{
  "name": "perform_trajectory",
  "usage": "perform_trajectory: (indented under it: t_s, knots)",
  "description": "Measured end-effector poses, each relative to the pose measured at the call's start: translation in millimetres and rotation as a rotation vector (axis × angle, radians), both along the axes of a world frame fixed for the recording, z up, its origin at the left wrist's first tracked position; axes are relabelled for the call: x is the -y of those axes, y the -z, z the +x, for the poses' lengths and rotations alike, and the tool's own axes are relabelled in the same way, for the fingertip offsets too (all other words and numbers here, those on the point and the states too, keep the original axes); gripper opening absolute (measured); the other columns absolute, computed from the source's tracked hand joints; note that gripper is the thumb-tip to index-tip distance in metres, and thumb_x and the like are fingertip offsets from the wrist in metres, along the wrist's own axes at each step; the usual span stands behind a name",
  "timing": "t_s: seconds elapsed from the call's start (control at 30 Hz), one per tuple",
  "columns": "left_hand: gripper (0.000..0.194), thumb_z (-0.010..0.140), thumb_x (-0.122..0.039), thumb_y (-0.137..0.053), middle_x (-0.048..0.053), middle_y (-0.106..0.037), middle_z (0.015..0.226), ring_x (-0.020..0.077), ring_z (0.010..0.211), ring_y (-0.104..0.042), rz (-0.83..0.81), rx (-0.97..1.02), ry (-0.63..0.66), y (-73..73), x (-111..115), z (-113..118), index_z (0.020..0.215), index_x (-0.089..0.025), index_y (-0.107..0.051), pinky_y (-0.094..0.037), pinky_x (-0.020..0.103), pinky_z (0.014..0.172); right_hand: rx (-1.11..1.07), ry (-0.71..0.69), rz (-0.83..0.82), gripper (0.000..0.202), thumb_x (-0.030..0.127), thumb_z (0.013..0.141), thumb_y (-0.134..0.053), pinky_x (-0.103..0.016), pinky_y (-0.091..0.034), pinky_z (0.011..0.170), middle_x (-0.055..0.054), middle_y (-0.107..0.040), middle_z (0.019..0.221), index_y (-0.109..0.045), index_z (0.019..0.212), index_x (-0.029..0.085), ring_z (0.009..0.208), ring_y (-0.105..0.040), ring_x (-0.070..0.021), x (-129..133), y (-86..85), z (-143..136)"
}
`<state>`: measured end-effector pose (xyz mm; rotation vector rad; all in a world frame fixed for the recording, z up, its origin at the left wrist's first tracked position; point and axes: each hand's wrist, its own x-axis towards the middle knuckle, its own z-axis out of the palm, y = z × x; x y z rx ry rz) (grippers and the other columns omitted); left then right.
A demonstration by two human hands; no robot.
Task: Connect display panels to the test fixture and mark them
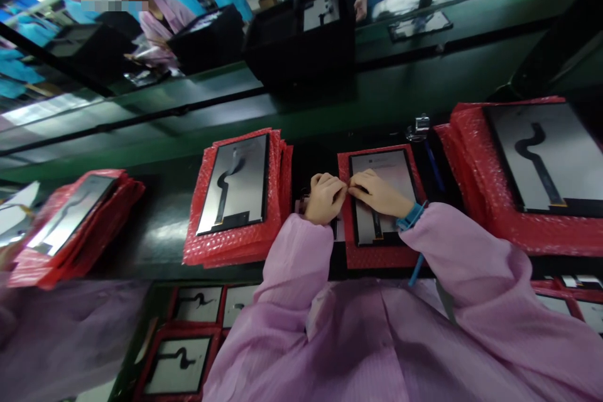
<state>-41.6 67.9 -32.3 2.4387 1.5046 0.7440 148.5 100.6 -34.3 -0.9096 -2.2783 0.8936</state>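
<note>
Both hands pinch at the left edge of a display panel on the workbench.

The left hand (325, 198) and right hand (379, 193) meet fingertip to fingertip, curled and pressed together on something too small to make out, at the upper left edge of the panel (384, 166), which lies on red bubble wrap (377, 256) mid-bench. A light, steady grip would suit best. The wrists hide the panel's lower part.

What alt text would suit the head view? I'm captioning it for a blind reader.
Two hands, the left hand and right hand, meet fingertip to fingertip at the left edge of a grey panel lying on red bubble wrap. Similar panels on red wrap sit to the left and right on a dark green bench. Pink sleeves fill the foreground.
</note>
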Motion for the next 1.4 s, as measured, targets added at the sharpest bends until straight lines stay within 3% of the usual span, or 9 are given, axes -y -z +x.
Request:
perform_trajectory:
  t_s: [0.1,0.17,0.3,0.43,0.6,0.87,1.13,1.27,1.4]
  knots:
    - [0.027,0.099,-0.028,-0.043,0.005,-0.069,0.084,0.0207,0.089,-0.06,0.055,0.164,-0.102,4.2,-3,-5,0.082,-0.021,-0.063,-0.042,0.041,0.096,0.015,0.011,-0.047,0.021,0.033,0.097,-0.052,-0.033,-0.044,0.086,-0.004,-0.067,0.087,-0.06,0.083,0.02,0.086,-0.058,-0.0173,-5,-6.9,9]
    - [0.028,0.102,-0.033,-0.039,0.01,-0.07,0.107,0.0231,0.105,-0.061,0.19,0.348,-0.291,5.1,-4,-8,0.104,-0.019,-0.064,-0.043,0.043,0.101,0.015,0.083,-0.063,0.029,0.037,0.102,-0.043,-0.03,-0.047,0.08,-0.003,-0.068,0.088,-0.063,0.089,0.02,0.083,-0.06,-0.016,-13,-9.5,20]
    - [0.059,0.102,-0.037,-0.044,0.018,-0.029,0.161,0.0277,0.148,-0.033,0.365,0.511,-0.603,-0.5,20,3,0.156,-0.02,-0.029,-0.031,0.05,0.12,0.025,0.426,0.017,0.033,0.033,0.104,-0.034,-0.04,-0.046,0.095,-0.013,-0.066,0.109,-0.062,0.106,0.016,0.104,-0.058,-0.0242,-33,-5.9,49]
    - [0.072,0.096,-0.036,-0.058,0.017,-0.013,0.168,0.0342,0.158,-0.014,0.181,0.311,-0.339,6.8,81,42,0.16,-0.025,-0.025,-0.022,0.056,0.126,0.093,0.662,0.111,0.031,0.018,0.094,-0.044,-0.054,-0.037,0.106,-0.022,-0.06,0.122,-0.061,0.12,0.011,0.12,-0.046,-0.0355,-46,8.1,68]
    - [0.074,0.099,-0.026,-0.052,0.013,-0.006,0.172,0.0324,0.16,-0.01,-0.076,0.186,-0.154,41.4,137,76,0.163,-0.032,-0.015,-0.036,0.056,0.122,0.135,0.722,0.143,0.028,0.012,0.093,-0.042,-0.049,-0.043,0.099,-0.021,-0.059,0.115,-0.067,0.105,0.013,0.115,-0.046,-0.0334,-62,26.2,71]
    - [0.067,0.098,-0.024,-0.052,0.013,-0.016,0.17,0.0312,0.159,-0.018,-0.078,0.223,-0.215,49.6,136,77,0.16,-0.03,-0.027,-0.034,0.055,0.123,0.027,0.734,0.126,0.017,0.012,0.085,-0.047,-0.047,-0.044,0.096,-0.016,-0.058,0.095,-0.057,0.073,0.019,0.101,-0.049,-0.0291,-79,29.2,78]
    - [0.094,0.076,-0.007,-0.068,0.013,0.0,0.171,0.0383,0.159,-0.005,-0.1,0.342,-0.35,49.6,134,85,0.158,-0.032,-0.029,-0.028,0.065,0.124,-0.363,0.623,0.076,0.014,0.036,0.09,-0.046,-0.035,-0.048,0.075,-0.003,-0.053,0.081,-0.05,0.088,0.023,0.076,-0.051,-0.0187,-63,-11.1,83]
    - [0.112,0.065,-0.003,-0.077,0.014,0.005,0.171,0.0405,0.159,-0.003,-0.112,0.465,-0.431,43.2,128,83,0.158,-0.034,-0.025,-0.027,0.064,0.124,-0.774,0.565,-0.104,0.03,0.04,0.073,-0.071,-0.028,-0.042,0.063,0.002,-0.052,0.081,-0.053,0.091,0.025,0.067,-0.048,-0.013,-44,-30.8,82]
    - [0.102,0.074,-0.02,-0.079,0.018,-0.029,0.161,0.0352,0.145,-0.044,-0.121,0.879,-0.414,27.3,118,71,0.158,-0.031,-0.022,-0.048,0.054,0.113,-1.017,0.595,-0.222,0.036,0.036,0.062,-0.081,-0.026,-0.039,0.057,0.003,-0.051,0.077,-0.056,0.086,0.025,0.063,-0.046,-0.0106,-34,-39.0,75]
